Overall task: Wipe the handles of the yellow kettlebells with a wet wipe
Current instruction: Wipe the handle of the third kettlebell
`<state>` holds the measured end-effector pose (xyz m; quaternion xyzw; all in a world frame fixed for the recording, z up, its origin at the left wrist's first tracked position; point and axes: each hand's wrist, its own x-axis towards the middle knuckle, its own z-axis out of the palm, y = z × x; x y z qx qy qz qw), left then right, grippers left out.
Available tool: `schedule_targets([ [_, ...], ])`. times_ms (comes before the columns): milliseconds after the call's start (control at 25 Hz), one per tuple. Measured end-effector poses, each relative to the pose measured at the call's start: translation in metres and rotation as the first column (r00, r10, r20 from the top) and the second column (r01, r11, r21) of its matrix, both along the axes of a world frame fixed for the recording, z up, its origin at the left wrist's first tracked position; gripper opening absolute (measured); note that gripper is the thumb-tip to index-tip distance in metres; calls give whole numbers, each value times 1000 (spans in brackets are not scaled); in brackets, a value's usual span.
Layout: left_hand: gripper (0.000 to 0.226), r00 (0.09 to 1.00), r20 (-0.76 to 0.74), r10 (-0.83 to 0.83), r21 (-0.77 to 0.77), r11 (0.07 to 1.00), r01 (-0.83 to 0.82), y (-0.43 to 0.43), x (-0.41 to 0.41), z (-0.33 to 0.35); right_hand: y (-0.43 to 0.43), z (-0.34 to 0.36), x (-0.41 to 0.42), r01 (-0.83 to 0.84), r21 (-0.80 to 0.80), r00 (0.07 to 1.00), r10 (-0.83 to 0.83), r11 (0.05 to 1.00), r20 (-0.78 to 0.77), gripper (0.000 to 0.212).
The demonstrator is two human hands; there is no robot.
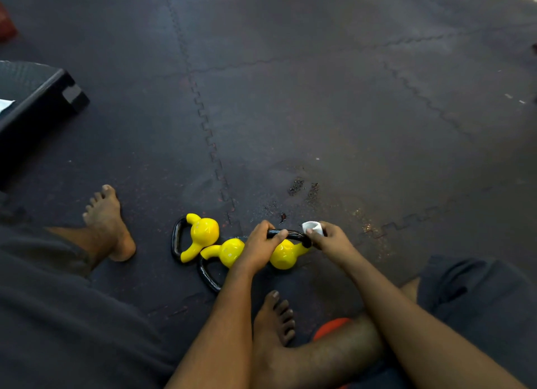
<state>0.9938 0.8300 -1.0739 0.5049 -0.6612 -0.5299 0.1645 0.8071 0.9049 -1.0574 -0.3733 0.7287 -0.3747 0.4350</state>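
Observation:
Three yellow kettlebells with black handles lie on the dark floor mat in front of me. The left kettlebell [202,236] lies on its side, its handle to the left. The middle kettlebell [229,252] has its handle pointing toward me. My left hand [260,247] grips the black handle [293,234] of the right kettlebell [284,256]. My right hand [328,239] pinches a white wet wipe [312,227] against the right end of that handle.
I sit on interlocking rubber mats [319,98]; my bare feet [109,223] and legs flank the kettlebells. A black step platform [35,98] stands at the left. Crumbs and scuffs [296,185] mark the floor beyond the hands. An orange object [331,327] shows under my right leg.

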Motion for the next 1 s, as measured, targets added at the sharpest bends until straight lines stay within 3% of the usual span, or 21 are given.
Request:
schedule_targets([
  [80, 30, 1000, -26, 17, 74, 997, -15, 0, 2, 0, 0, -5, 13, 126, 18, 991, -125, 992, -45, 12],
  [280, 35, 998, -56, 41, 80, 996, -37, 10, 7, 2, 4, 11, 36, -81, -17, 954, 73, 997, -293, 15],
  [400, 36, 999, -4, 47, 29, 998, -47, 12, 3, 6, 9, 13, 37, -44, 1, 927, 41, 999, -374, 21],
  [600, 35, 995, 34, 89, 2, 996, -89, 11, -1, 8, 20, 6, 66, -125, -54, 771, 63, 991, -634, 47],
  [760, 34, 994, 97, 45, -28, 999, -43, 12, -7, 12, 18, 8, 63, 68, -66, 824, -93, 996, -559, 46],
  [920, 38, 992, 97, 82, 4, 997, -82, 12, -5, 12, 21, 2, 70, -143, -123, 771, 32, 982, -636, 48],
  [1000, 37, 992, 103, 75, -6, 997, -75, 13, -4, 11, 21, 2, 67, 3, -133, 828, -78, 991, -555, 48],
])
